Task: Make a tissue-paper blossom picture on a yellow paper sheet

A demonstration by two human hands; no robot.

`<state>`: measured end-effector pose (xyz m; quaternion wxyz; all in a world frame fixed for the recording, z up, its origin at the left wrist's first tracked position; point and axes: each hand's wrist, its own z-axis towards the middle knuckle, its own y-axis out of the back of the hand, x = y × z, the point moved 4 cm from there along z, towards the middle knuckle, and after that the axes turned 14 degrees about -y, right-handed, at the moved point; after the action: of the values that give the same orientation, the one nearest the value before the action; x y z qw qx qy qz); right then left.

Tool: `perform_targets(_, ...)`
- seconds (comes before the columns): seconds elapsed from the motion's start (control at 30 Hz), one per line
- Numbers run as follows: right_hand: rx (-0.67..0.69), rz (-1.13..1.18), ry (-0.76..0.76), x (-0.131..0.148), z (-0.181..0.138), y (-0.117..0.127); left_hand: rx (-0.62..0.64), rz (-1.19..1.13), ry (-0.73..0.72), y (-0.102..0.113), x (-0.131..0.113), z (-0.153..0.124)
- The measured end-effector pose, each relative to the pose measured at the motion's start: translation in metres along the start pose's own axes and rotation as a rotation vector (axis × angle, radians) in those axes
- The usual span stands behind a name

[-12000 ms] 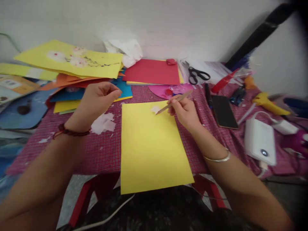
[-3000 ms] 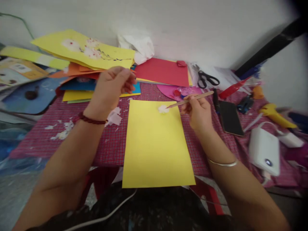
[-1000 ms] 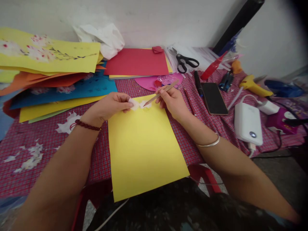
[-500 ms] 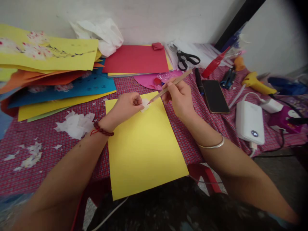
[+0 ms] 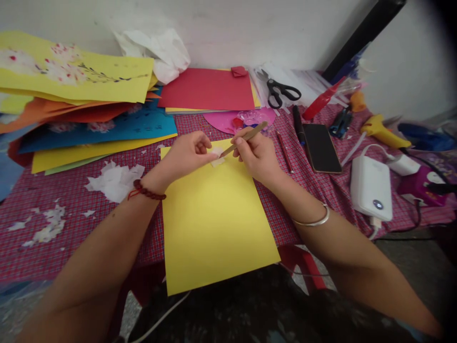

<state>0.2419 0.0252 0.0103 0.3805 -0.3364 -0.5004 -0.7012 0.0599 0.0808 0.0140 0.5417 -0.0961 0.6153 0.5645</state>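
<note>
A large yellow paper sheet [image 5: 217,219] lies in front of me. A small off-white scrap of thin paper [image 5: 218,162] rests near its top edge. My left hand [image 5: 188,151] is at the scrap, thumb stretched to its edge and touching it, index finger curled and apart from the thumb. Between the fingers and thumb of my right hand [image 5: 255,155] is a flat wooden craft stick [image 5: 246,136], held slantwise. Its lower tip meets the scrap beside my left thumb.
White paper scraps [image 5: 116,181] lie to the left. Painted coloured sheets [image 5: 74,71] are stacked at back left, red paper [image 5: 209,90] behind. Rightward are scissors [image 5: 280,90], a reddish pencil-like stick [image 5: 284,151], a phone [image 5: 321,147], a glue gun [image 5: 383,131] and a white power bank [image 5: 371,183].
My left thumb and index finger have parted, and the paper scrap now lies on the yellow sheet. My right hand has moved slightly left and down, with the craft stick turned to a lower slant.
</note>
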Motion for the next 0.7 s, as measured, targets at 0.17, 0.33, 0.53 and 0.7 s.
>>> perform_targets(0.17, 0.079, -0.296, 0.149, 0.012, -0.006, -0.005, -0.252, -0.102, 0.043, 0.03, 0.012, 0.002)
perform_targets(0.33, 0.051, -0.212, 0.138, 0.014, -0.009, 0.001, -0.325, -0.152, 0.067, 0.065, 0.011, -0.011)
perform_targets(0.53, -0.198, 0.382, -0.143, -0.002, 0.002, 0.024, -0.251, 0.069, 0.196, 0.117, 0.008, -0.058)
perform_targets(0.7, -0.147, 0.517, -0.306, -0.016, 0.009, 0.016, 0.009, 0.224, 0.242, 0.127, 0.016, -0.096)
